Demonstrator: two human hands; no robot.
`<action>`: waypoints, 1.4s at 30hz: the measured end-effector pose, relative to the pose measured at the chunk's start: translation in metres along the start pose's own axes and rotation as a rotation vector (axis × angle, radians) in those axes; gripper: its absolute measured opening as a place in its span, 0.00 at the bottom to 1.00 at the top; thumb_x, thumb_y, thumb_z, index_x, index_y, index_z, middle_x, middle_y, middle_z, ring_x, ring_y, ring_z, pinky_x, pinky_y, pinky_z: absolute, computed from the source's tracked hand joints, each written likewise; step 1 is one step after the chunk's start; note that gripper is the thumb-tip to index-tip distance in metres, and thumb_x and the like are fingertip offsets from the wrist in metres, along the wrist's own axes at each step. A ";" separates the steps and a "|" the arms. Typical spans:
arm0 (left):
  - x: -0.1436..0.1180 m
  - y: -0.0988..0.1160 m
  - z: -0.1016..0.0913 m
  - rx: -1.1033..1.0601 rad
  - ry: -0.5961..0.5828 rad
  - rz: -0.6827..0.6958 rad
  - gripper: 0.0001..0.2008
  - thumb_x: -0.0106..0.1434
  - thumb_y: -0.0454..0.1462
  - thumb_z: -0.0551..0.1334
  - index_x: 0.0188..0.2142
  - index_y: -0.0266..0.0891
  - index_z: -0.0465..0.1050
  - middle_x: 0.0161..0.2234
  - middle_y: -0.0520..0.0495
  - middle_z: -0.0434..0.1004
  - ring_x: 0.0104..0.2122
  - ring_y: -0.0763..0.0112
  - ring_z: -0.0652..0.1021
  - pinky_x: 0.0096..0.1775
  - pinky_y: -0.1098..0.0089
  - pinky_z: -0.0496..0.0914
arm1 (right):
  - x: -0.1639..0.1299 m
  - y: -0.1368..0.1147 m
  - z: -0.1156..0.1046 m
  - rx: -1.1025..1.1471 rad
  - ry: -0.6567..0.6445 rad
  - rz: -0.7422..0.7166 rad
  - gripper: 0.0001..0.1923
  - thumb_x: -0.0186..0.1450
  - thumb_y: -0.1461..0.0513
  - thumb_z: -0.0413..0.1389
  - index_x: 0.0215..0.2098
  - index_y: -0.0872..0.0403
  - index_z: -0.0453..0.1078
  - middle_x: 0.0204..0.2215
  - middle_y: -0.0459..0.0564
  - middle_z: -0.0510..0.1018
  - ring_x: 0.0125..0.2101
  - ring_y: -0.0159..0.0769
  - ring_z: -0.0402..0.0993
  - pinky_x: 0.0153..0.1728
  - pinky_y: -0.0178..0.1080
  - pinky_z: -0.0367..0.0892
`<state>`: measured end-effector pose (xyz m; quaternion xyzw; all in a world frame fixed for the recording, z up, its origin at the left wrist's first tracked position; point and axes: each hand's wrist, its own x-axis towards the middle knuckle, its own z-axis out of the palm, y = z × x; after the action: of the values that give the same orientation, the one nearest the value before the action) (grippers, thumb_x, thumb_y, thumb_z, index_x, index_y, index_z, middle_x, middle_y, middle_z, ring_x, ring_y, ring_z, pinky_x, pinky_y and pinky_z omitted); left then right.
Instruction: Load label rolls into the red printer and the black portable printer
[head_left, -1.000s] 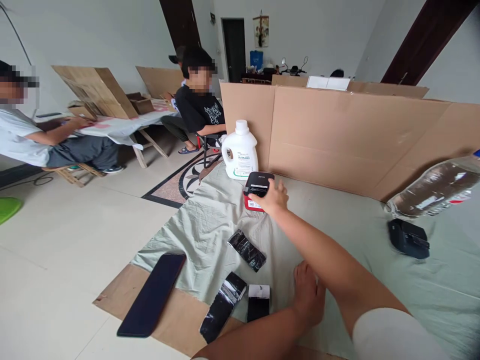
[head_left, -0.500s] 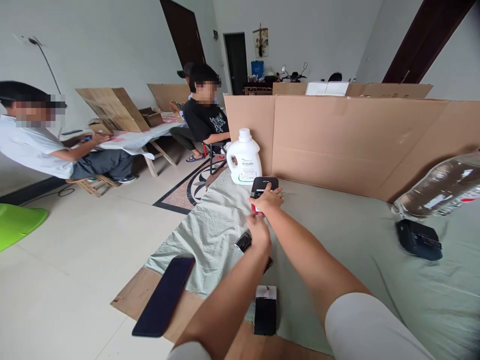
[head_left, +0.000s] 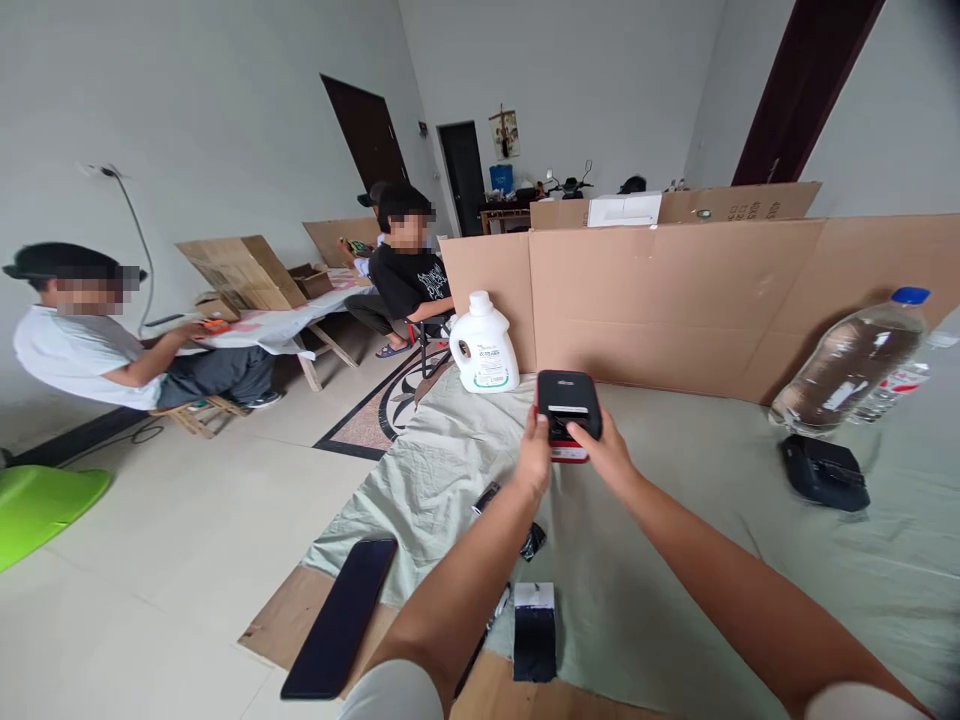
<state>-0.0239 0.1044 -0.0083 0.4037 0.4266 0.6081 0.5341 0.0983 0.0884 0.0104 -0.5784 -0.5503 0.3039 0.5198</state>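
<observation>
Between my two hands is a black-and-red box-shaped device [head_left: 568, 400], with a pale strip across its dark face and a label on its red lower edge. My left hand [head_left: 534, 455] has its fingers closed on the device's left side. On the right side, my right hand [head_left: 606, 455] grips it, with the thumb across the lower face. Partly hidden by my left forearm, a small black cylinder [head_left: 486, 498] and a crumpled black piece [head_left: 533, 542] lie on the green cloth [head_left: 660, 560]. A black curved object with a white end [head_left: 534, 640] sits nearer me.
A white detergent jug [head_left: 484, 345] stands beyond the device, before a cardboard panel [head_left: 660, 290]. At right are a large clear bottle [head_left: 847, 365] and a black case [head_left: 823, 472]. A dark phone [head_left: 341, 615] lies at left. Several people sit at a table [head_left: 300, 325] further left.
My right hand has shifted from on top of the device to its right side, and my left hand has come up to its left side. The view has tilted up and turned slightly right.
</observation>
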 end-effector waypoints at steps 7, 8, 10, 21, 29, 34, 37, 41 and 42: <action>-0.148 -0.037 0.052 0.095 -0.192 -0.260 0.33 0.68 0.52 0.50 0.67 0.45 0.46 0.69 0.48 0.45 0.68 0.62 0.51 0.66 0.59 0.51 | -0.138 0.032 -0.106 -0.070 0.275 0.121 0.42 0.55 0.42 0.59 0.62 0.51 0.57 0.58 0.57 0.68 0.57 0.51 0.66 0.55 0.52 0.65; -0.163 -0.044 0.053 0.098 -0.199 -0.286 0.32 0.68 0.52 0.49 0.67 0.46 0.46 0.69 0.49 0.45 0.68 0.63 0.51 0.66 0.58 0.50 | -0.153 0.037 -0.112 -0.088 0.288 0.138 0.43 0.55 0.42 0.59 0.63 0.51 0.56 0.59 0.58 0.67 0.58 0.51 0.65 0.56 0.53 0.64; -0.186 -0.053 0.052 0.121 -0.208 -0.308 0.31 0.68 0.52 0.49 0.67 0.47 0.48 0.69 0.50 0.45 0.68 0.64 0.50 0.66 0.58 0.49 | -0.177 0.047 -0.119 -0.113 0.293 0.175 0.45 0.54 0.41 0.59 0.64 0.52 0.55 0.59 0.59 0.67 0.59 0.53 0.64 0.56 0.55 0.64; -0.167 -0.050 0.039 0.206 -0.281 -0.191 0.29 0.66 0.49 0.54 0.64 0.44 0.55 0.67 0.45 0.53 0.66 0.60 0.56 0.64 0.58 0.54 | -0.196 0.047 -0.138 -0.351 0.244 -0.161 0.31 0.63 0.49 0.54 0.61 0.48 0.59 0.64 0.56 0.58 0.63 0.51 0.54 0.59 0.59 0.56; -0.119 -0.038 0.029 0.221 -0.697 -0.054 0.28 0.50 0.34 0.59 0.53 0.43 0.72 0.70 0.52 0.41 0.68 0.53 0.46 0.66 0.55 0.45 | -0.187 0.055 -0.128 -0.486 0.327 -0.472 0.05 0.62 0.60 0.56 0.32 0.48 0.74 0.49 0.51 0.72 0.56 0.48 0.63 0.55 0.56 0.64; -0.116 -0.048 0.030 0.253 -0.723 -0.014 0.32 0.46 0.33 0.55 0.53 0.42 0.70 0.70 0.55 0.36 0.69 0.53 0.42 0.66 0.54 0.44 | -0.189 0.062 -0.121 -0.480 0.368 -0.470 0.05 0.62 0.61 0.55 0.34 0.49 0.73 0.54 0.52 0.67 0.57 0.49 0.61 0.56 0.57 0.62; -0.118 -0.054 0.031 0.266 -0.704 0.033 0.33 0.46 0.33 0.54 0.54 0.43 0.68 0.70 0.56 0.36 0.68 0.54 0.43 0.66 0.54 0.45 | -0.191 0.061 -0.120 -0.492 0.384 -0.444 0.06 0.62 0.62 0.54 0.34 0.49 0.73 0.58 0.52 0.62 0.58 0.50 0.60 0.57 0.58 0.61; -0.119 -0.055 0.032 0.229 -0.702 0.060 0.38 0.47 0.32 0.54 0.61 0.44 0.58 0.70 0.54 0.38 0.68 0.57 0.44 0.65 0.58 0.47 | -0.192 0.061 -0.117 -0.520 0.396 -0.409 0.06 0.63 0.61 0.53 0.34 0.50 0.72 0.61 0.51 0.58 0.59 0.50 0.58 0.57 0.58 0.61; -0.119 -0.055 0.032 0.208 -0.707 0.050 0.41 0.48 0.31 0.54 0.64 0.44 0.54 0.70 0.53 0.39 0.68 0.57 0.45 0.65 0.58 0.48 | -0.192 0.061 -0.117 -0.521 0.397 -0.401 0.06 0.63 0.61 0.53 0.34 0.50 0.72 0.62 0.50 0.57 0.60 0.51 0.58 0.57 0.58 0.61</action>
<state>0.0359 -0.0072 -0.0548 0.6513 0.2652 0.3974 0.5895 0.1857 -0.1171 -0.0574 -0.6197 -0.5999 -0.0719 0.5010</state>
